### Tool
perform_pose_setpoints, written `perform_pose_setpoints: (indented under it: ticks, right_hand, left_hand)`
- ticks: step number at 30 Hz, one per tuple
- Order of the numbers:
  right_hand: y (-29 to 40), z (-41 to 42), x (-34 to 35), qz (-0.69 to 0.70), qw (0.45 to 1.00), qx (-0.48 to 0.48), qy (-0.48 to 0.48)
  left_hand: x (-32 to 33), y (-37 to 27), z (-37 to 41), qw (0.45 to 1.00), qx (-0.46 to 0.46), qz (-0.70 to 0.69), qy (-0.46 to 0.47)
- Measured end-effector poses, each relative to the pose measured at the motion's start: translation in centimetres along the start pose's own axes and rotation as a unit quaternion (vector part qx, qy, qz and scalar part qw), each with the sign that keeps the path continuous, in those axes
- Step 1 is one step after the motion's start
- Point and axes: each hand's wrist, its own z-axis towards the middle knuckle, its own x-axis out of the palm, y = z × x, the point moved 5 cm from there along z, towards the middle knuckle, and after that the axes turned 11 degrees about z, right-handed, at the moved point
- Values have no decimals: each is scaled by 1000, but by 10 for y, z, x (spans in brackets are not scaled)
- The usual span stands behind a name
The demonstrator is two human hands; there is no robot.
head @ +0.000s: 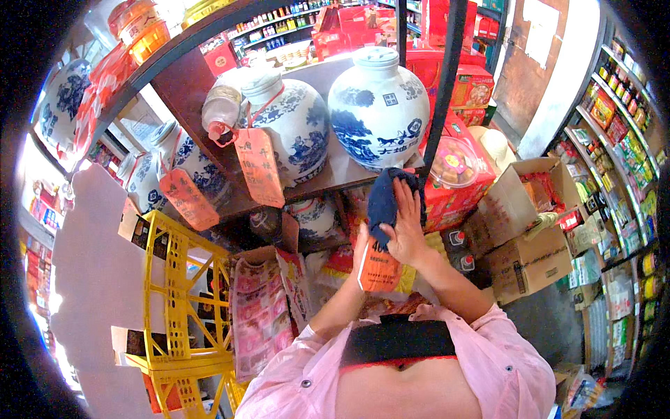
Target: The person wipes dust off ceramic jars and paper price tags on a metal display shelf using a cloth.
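Observation:
My right hand point(409, 230) presses a dark blue cloth point(384, 204), its fingers stretched up over the fabric. Under the cloth hangs an orange paper tag point(381, 269) bearing printed writing. The tag's lower part rests against my left hand point(361, 249), which holds it from the left side and is partly hidden behind it. Just above my hands, a blue-and-white lidded ceramic jar point(379, 112) stands near the edge of a shelf point(335, 173). Left of it is a similar jar point(309, 125) with an orange tag point(260, 167) hung on a red string.
A clear plastic bottle point(221, 110) leans by the left jar. A dark metal post point(445, 84) rises close right of my hands. Red gift boxes point(455, 199) and cardboard cartons point(534, 262) stand to the right. At left is a yellow plastic rack point(180, 293).

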Motion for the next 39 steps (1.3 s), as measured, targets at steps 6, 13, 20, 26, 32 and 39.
perform_pose_setpoints:
  ticks: [6,13,20,26,32,39]
  right_hand:
    - [-134,-10,3,218,924,246,-193]
    - [-128,29,-29,95,959,254,85]
    - [-78,137,-85,87,973,212,-37]
    - [-103,212,-108,-173,962,-21,-211]
    - [-116,227,-76,-299,948,30,-105]
    - [-94,216,-62,-338,935,-54,-91]
  left_hand:
    - [-12,-15,-25,978,-39,175,110]
    - [-113,-51,-41,991,-30,127,18]
    - [-112,-79,-41,945,79,316,43]
    - [-69,-88,-18,902,130,408,57]
    - [-65,-94,12,662,208,718,54]
    - [-30,-105,51,550,275,784,88]
